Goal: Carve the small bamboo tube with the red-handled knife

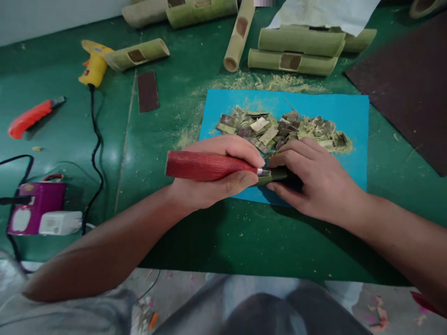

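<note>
Left hand (204, 190) wrapped around the red handle (206, 166) of a blade (264, 172), handle end pointing left, tip pointing right at a green piece (275, 176). Right hand (321, 181) curled, fingers and thumb pinching that piece over the near part of the blue sheet (354, 121); rest of it hidden under the palm. Scrap pile (261, 132) on the sheet, just on the far side of both hands. Sheet lies on the green counter (244, 242), sawdust (279, 83) along its far edge. Far side: cut bamboo tubes (296, 42), white paper (321, 14) over some. Left: yellow glue gun (95, 63) touching another tube (150, 52), brown strip (148, 91) near it, red cutter (31, 119) farther left, purple adapter (44, 197) nearer. Right: brown board (408, 88).
</note>
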The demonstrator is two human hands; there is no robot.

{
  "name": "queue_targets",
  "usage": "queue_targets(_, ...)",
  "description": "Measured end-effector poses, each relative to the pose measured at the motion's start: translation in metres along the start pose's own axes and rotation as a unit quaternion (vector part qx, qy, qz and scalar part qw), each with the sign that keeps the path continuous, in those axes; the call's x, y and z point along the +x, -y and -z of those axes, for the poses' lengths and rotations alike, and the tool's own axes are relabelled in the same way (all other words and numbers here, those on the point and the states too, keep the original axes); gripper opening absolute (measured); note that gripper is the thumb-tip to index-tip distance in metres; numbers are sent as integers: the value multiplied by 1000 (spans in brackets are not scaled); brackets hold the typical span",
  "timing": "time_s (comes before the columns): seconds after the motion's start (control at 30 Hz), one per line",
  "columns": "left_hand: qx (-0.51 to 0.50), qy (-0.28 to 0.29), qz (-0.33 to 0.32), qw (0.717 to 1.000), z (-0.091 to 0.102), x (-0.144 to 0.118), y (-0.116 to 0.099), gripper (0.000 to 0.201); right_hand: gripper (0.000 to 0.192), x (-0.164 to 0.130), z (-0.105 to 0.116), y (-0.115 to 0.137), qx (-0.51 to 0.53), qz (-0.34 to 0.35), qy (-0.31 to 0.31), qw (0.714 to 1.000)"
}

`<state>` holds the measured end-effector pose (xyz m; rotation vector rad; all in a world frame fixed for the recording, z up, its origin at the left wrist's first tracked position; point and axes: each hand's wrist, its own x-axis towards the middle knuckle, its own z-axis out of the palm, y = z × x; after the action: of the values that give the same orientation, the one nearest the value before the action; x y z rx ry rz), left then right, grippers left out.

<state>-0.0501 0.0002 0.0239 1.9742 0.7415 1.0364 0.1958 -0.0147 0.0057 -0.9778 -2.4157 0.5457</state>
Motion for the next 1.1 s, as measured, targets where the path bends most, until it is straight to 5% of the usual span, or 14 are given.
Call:
queue_targets(0.4,40,7,-17,999,1,3,-3,10,11,2,0,-1,23,-15,4,1000)
queue_targets(0.67,61,-41,8,997,-8,1,-5,9,12,2,1,-2,42,-21,7,999)
queue_targets(0.9,77,-53,-32,995,-12,4,-5,7,11,4,2,-4,41,-30,19,999)
queue_targets(1.1,53,-121,-17,991,-14,2,-4,18,11,3,2,-4,40,-33,12,999)
